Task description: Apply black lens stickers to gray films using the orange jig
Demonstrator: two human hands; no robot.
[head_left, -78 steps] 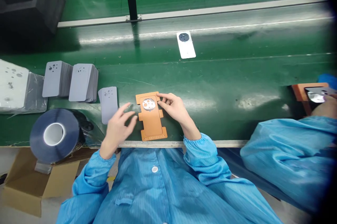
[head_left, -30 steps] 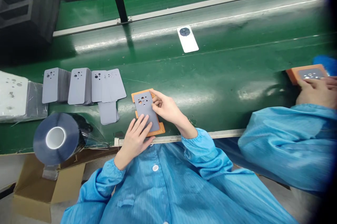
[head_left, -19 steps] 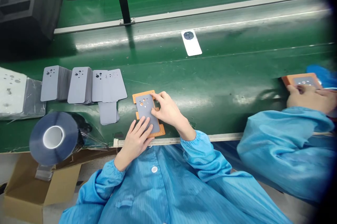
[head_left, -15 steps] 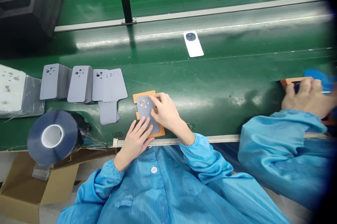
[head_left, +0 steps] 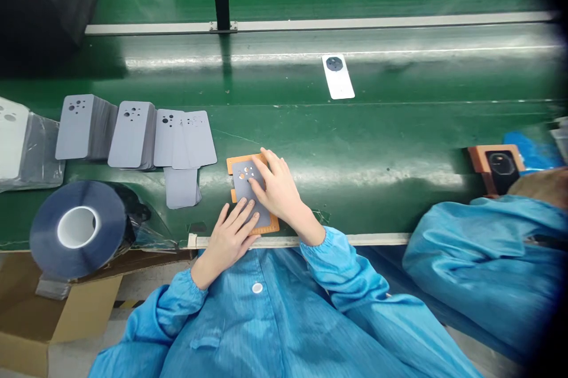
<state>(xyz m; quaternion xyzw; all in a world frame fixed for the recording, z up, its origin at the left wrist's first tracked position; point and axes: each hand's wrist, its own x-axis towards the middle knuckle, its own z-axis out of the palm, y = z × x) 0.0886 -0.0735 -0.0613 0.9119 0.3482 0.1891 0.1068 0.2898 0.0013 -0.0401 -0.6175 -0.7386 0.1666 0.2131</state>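
Note:
A grey phone-back panel (head_left: pixel 241 187) with several camera holes lies on an orange fixture (head_left: pixel 272 226) near the front edge of the green bench. Spread over the panel's lower part, the fingers of my left hand (head_left: pixel 225 243) lie flat and open. At the upper right, my right hand (head_left: pixel 281 190) rests with its fingers stretched along the panel's side and its thumb touching the face near the holes. Neither hand is wrapped round anything. My right hand hides most of the panel's right edge.
Stacks of grey panels (head_left: pixel 129 135) stand to the left, beside a large film roll (head_left: pixel 47 236). A white phone back (head_left: pixel 339 82) lies farther back. At right, a co-worker's hand (head_left: pixel 539 189) is near another orange fixture (head_left: pixel 480 159). An open carton (head_left: pixel 89 313) sits below.
My right hand's fingers have shifted up along the panel, while my left hand stays on its lower part. The co-worker's hand has drawn back from its fixture. The view has turned slightly.

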